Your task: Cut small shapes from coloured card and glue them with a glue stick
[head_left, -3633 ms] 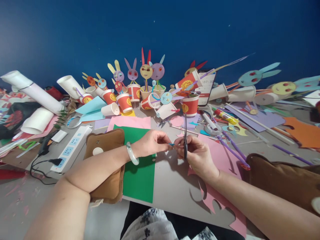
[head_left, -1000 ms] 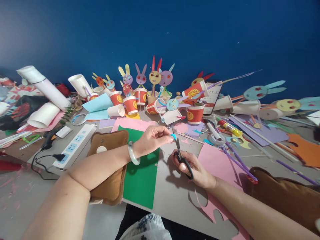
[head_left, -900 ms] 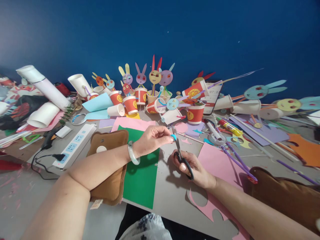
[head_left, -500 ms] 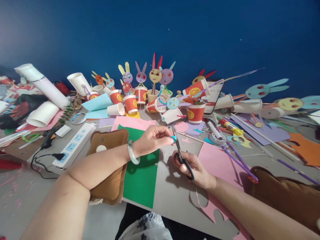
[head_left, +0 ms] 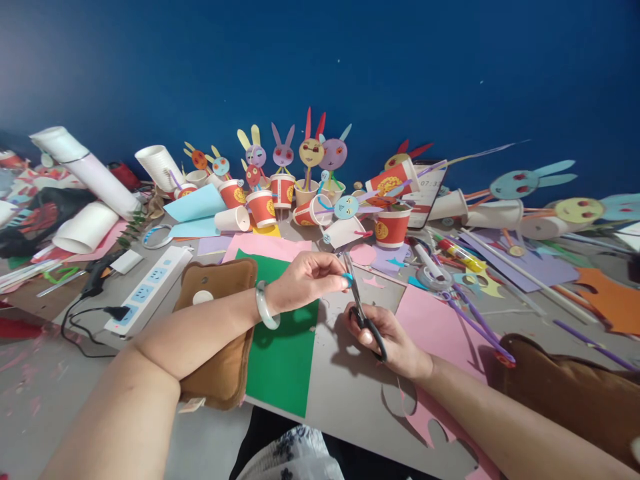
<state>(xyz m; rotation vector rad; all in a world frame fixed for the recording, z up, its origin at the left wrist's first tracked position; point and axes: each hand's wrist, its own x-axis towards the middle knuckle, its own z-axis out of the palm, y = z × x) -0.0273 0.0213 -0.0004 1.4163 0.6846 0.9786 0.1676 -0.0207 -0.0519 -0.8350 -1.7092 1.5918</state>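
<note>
A small blue piece of paper is pinched between the fingertips of my left hand, which has a pale bangle at its wrist. My right hand is closed around the black handles of a pair of scissors. The blades point up and away from me, right beside the blue piece; whether they touch it I cannot tell. Below my left hand lies a sheet of green paper. Pink paper with cut-out edges lies under and beyond my right forearm.
Paper cups with rabbit-faced figures line the back along the blue wall. To the left are a white power strip, a glue gun and a brown cushion. On the right lie purple pipe cleaners, a tape roll and orange paper scraps.
Both hands stay almost in place with the blue piece and the scissors. A thin pink paper strip below my right hand has shifted slightly.
</note>
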